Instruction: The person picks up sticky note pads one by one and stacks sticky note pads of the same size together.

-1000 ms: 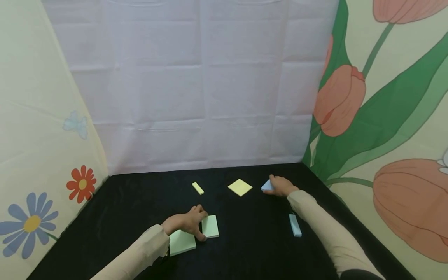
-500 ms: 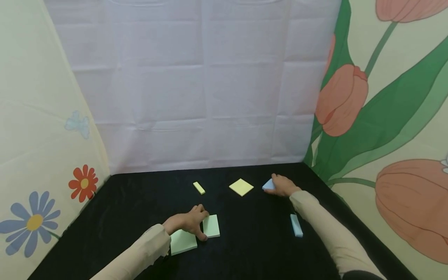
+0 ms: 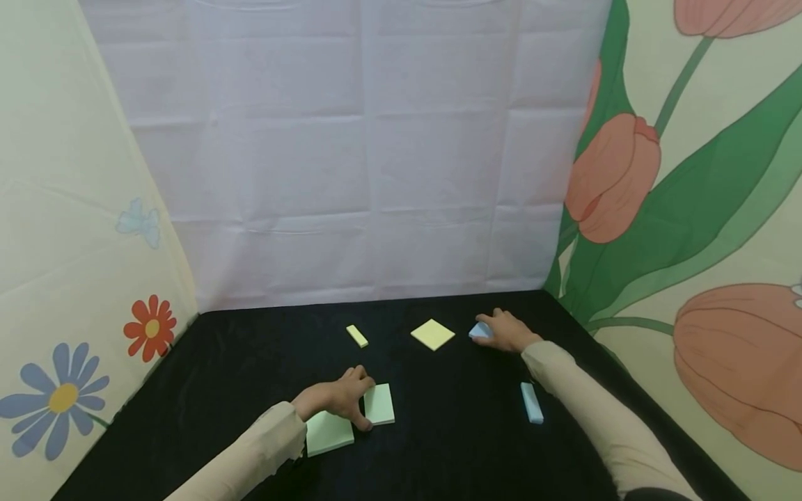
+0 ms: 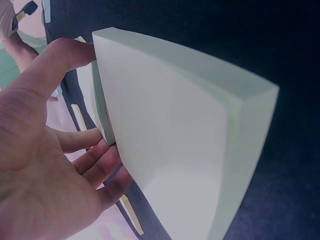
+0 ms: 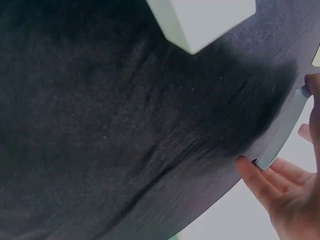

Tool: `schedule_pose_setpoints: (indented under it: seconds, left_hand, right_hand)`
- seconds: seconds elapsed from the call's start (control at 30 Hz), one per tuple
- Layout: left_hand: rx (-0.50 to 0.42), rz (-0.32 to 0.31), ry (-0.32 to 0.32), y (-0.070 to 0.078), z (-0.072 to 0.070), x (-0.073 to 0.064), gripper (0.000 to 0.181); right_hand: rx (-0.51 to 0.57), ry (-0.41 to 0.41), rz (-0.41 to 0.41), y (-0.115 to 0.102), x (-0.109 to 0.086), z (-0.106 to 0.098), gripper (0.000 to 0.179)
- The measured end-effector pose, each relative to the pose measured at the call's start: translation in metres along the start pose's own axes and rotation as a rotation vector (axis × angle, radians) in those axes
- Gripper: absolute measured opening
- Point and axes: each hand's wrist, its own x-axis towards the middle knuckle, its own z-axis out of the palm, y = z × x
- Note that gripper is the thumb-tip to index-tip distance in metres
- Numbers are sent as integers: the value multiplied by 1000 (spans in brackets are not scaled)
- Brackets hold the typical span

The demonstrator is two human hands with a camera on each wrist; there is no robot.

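Note:
In the head view my left hand (image 3: 338,400) reaches over the large pale green sticky note pad (image 3: 330,435). Its thumb and fingers hold the smaller pale green sticky note pad (image 3: 381,404) by opposite edges at its left side. The large pad fills much of the left wrist view, hiding most of the smaller one. Farther back on the right, my right hand (image 3: 509,332) grips a blue sticky note pad (image 3: 480,330) on the cloth. The right wrist view shows this blue pad (image 5: 285,131) spanned between thumb and fingertips, seen edge-on.
A yellow square sticky pad (image 3: 432,335) lies turned like a diamond beside the blue one. A narrow yellow pad (image 3: 357,336) is to its left. Below the right hand lies a narrow blue pad (image 3: 532,403). Black cloth (image 3: 438,445) covers the table, and a white sheet (image 3: 376,174) hangs behind.
The right hand's fingers have shifted slightly back and to the right over the blue pad, which looks slightly turned. My left hand and the other pads stay as they were.

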Motion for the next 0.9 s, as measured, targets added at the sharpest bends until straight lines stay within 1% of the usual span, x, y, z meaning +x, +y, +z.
schedule_pose_setpoints:
  seconds: [0.23,0.67,0.9]
  left_hand:
    - [11,1,-2,0,0,0,63]
    - [8,-10,-3,2,-1,-2,62]
    - [8,-7,-4,0,1,1,64]
  right_hand:
    - [-15,17,-48,-3,-2,-3,61]
    - [-10,29,-88,-8,-5,-8,61]
    - [-9,38,-122,-13,-8,-9,60]
